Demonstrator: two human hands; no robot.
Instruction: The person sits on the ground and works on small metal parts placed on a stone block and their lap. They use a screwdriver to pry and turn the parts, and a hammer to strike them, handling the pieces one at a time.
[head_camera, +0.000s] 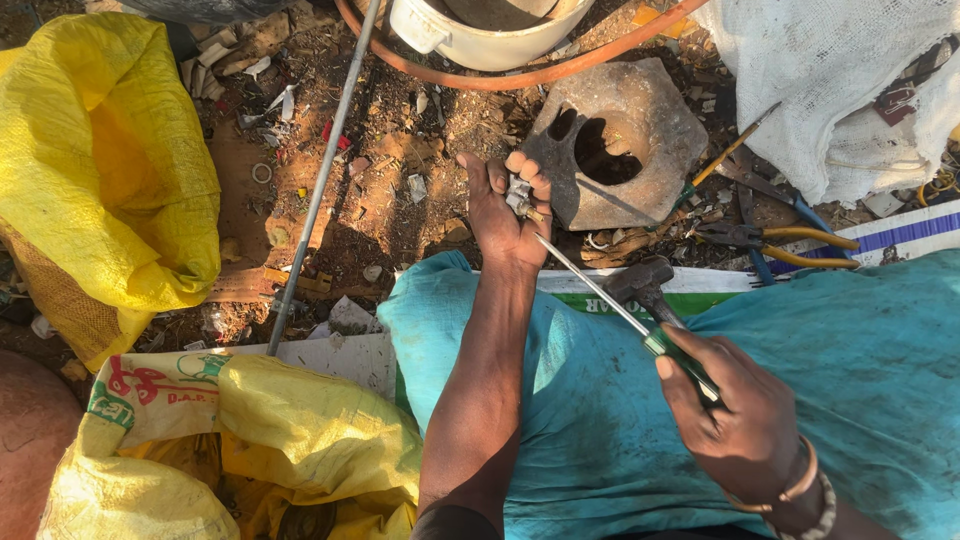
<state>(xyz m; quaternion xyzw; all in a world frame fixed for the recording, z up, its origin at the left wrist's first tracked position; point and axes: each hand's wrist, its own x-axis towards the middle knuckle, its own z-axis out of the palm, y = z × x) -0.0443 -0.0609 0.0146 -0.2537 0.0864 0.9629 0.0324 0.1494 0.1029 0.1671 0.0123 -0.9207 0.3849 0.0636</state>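
Observation:
My left hand (503, 212) is closed around a small grey metal part (519, 195), held up over the dirt ground near a hexagonal metal block (640, 130). My right hand (735, 405) grips the green handle of a long screwdriver (600, 292). Its thin shaft runs up and to the left, and the tip meets the metal part in my left hand. A hammer head (640, 280) lies just behind the shaft, on my teal-clothed lap (850, 340).
Yellow woven sacks (100, 160) lie at the left, another (250, 440) at the bottom left. A long metal rod (320, 180) crosses the dirt. Yellow-handled pliers (780, 240) and a white sack (830, 80) are at the right. A white bucket (480, 35) stands at the top.

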